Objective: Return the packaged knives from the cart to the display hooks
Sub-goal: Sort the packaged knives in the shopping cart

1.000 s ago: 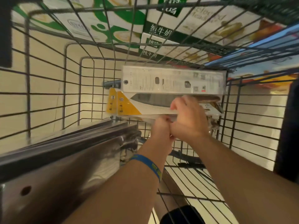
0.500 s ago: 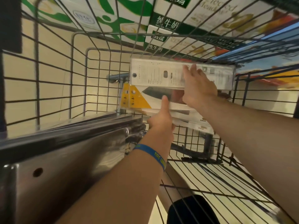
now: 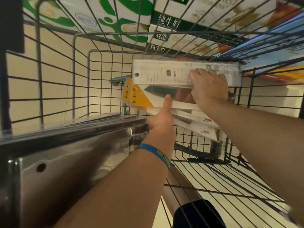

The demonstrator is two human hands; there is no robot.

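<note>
Clear plastic and white card wrap the knife packs point(image 3: 189, 111), which are held at the far end inside the wire cart point(image 3: 98, 79). The top pack point(image 3: 164, 74) lies lengthwise with its printed back showing and a round hang hole at its left end. Beneath it, yellow-cornered packs point(image 3: 139, 99) fan out, and a broad steel blade shows through one. The right hand point(image 3: 209, 89) grips the top pack, fingers curled over its face. The left hand point(image 3: 162, 117) pinches the fanned packs with its thumb on top. A blue wristband point(image 3: 156, 153) circles that wrist.

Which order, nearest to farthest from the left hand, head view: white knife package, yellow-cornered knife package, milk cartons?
1. yellow-cornered knife package, held by left hand.
2. white knife package, just above, in right hand.
3. milk cartons, outside cart, top.
</note>
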